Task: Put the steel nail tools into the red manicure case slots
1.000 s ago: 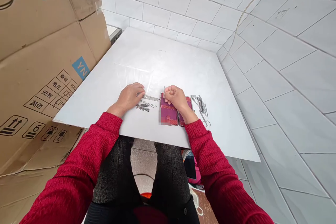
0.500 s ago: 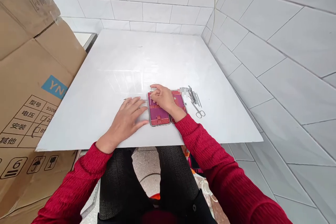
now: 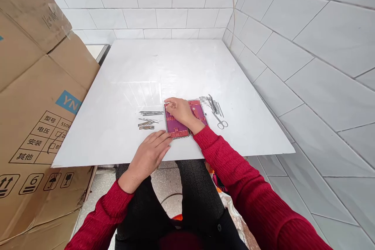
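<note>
An open manicure case (image 3: pixel 179 129), red with a purple lining and small elastic loops, lies near the table's front edge. My right hand (image 3: pixel 179 110) is over its left half, thumb and fingers pinched at the upper left edge. A thin metal manicure tool is in that pinch, mostly hidden by the fingers. My left hand (image 3: pixel 150 149) rests flat, fingers extended, fingertips at the case's lower left corner. Left of the case lie several slim metal tools (image 3: pixel 150 113) and nail clippers (image 3: pixel 145 127). To its right are small scissors (image 3: pixel 222 124) and a pile of metal tools (image 3: pixel 215 105).
The white table (image 3: pixel 175 66) meets tiled walls (image 3: pixel 322 66) at the back and right. Large cardboard boxes (image 3: pixel 38 97) stand along the left side. A thin cable (image 3: pixel 234 8) hangs in the corner.
My left hand has moved down and toward me, uncovering the tools left of the case. My right hand stays over the case's upper left, its fingers slightly lower. The view has shifted slightly.
</note>
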Tool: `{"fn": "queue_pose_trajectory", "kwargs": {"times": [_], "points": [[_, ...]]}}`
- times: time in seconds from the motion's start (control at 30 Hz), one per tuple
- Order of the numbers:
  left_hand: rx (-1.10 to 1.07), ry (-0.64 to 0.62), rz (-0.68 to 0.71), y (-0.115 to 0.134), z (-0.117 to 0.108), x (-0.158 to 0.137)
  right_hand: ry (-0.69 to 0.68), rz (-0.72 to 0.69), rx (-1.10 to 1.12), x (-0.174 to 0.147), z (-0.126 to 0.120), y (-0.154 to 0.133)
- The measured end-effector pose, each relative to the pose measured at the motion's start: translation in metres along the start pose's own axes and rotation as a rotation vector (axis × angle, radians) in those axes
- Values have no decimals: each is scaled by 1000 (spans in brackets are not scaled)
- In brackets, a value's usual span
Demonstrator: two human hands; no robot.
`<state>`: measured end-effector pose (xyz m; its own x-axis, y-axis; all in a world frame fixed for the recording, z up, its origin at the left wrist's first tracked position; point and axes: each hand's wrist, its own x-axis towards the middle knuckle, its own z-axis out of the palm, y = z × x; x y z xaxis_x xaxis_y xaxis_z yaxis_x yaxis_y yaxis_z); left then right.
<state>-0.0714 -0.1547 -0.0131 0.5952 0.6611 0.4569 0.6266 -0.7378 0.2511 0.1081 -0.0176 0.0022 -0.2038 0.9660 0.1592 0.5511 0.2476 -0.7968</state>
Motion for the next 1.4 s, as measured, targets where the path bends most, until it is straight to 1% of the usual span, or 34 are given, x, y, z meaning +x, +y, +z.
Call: {"fn": "queue_pose_trajectory", "kwargs": {"times": [0.2, 0.67, 0.9, 1.07, 1.27, 1.4], "points": [[14, 3, -7, 3, 1, -1, 68, -97, -170, -1, 3, 4], [17, 22, -2, 4, 2, -2, -6, -112, -483, -14, -1, -13], [3, 27, -6, 4, 3, -2, -21, -140, -533, -20, -1, -15], [32, 19, 11, 4, 2, -2, -17, -150, -552, -21, 0, -15], [51, 17, 19, 4, 2, -3, -6, -148, -541, -22, 0, -15], [36, 15, -3, 6, 2, -4, 41, -134, -479, -20, 1, -10]]}}
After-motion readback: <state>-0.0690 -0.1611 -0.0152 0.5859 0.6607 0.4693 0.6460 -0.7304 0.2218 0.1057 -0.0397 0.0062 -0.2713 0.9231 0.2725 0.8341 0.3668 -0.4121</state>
